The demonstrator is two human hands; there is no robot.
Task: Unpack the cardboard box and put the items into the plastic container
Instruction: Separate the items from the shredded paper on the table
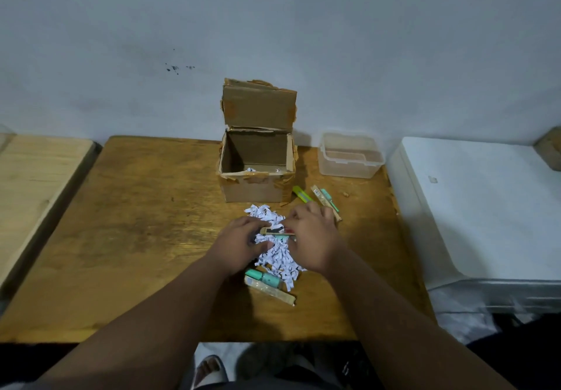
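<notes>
The person's left hand (239, 239) and right hand (312, 233) meet over a heap of white shredded paper strips (277, 251) on the worn brown wooden table (145, 222). Between them lies a small flat packet with a tan edge and dark face (276, 231); fingers of both hands curl at its ends, though blur hides how firmly either pinches it. The brown cardboard box (256, 171) stands just behind the heap with its lid flap upright, almost empty but for a few paper scraps. The clear plastic container (349, 158) sits open to the right of the box, with nothing visible inside. Beside the box lie a yellow-green highlighter (302, 193) and a carded mint-green item (326, 199). Another carded mint-green item (267, 283) rests at the heap's near edge.
</notes>
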